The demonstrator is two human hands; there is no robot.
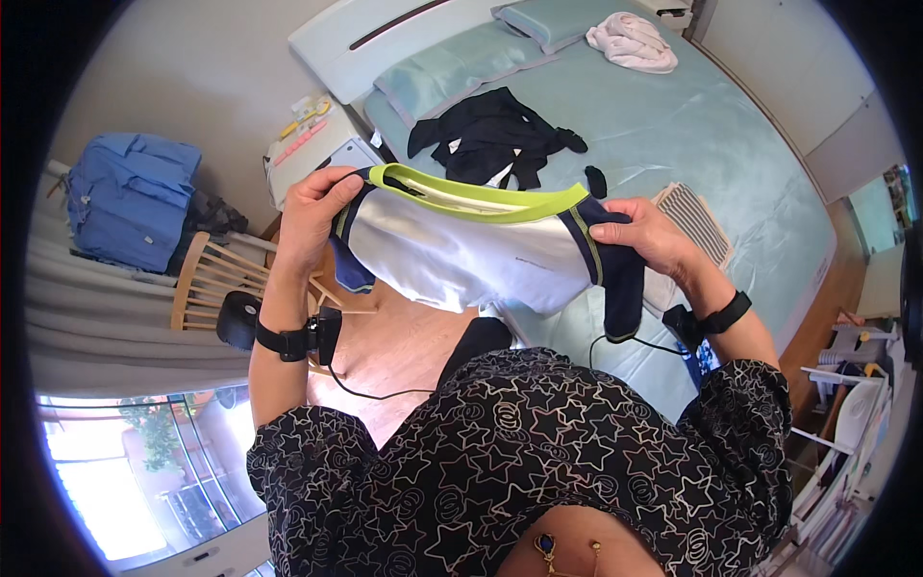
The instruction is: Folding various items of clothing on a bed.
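Between my two hands a white shirt (469, 252) with navy sleeves and a lime-green neckband hangs stretched out in the air. My left hand (317, 205) pinches its shoulder at the left end of the neckband. My right hand (642, 234) grips the navy shoulder on the other side, thumb on top. The neck opening faces away from me, and the lower part of the shirt hangs in folds. Beyond it, a black garment (490, 137) lies crumpled on the bed (721, 144), with a small black cloth item (595, 182) near it.
Striped folded fabric (692, 223) lies on the bed by my right hand. Farther off are a bundled white cloth (632, 43) and pillows (461, 65). A nightstand (324, 151), a wooden chair (223, 281) and a blue garment (130, 202) stand or hang at the left.
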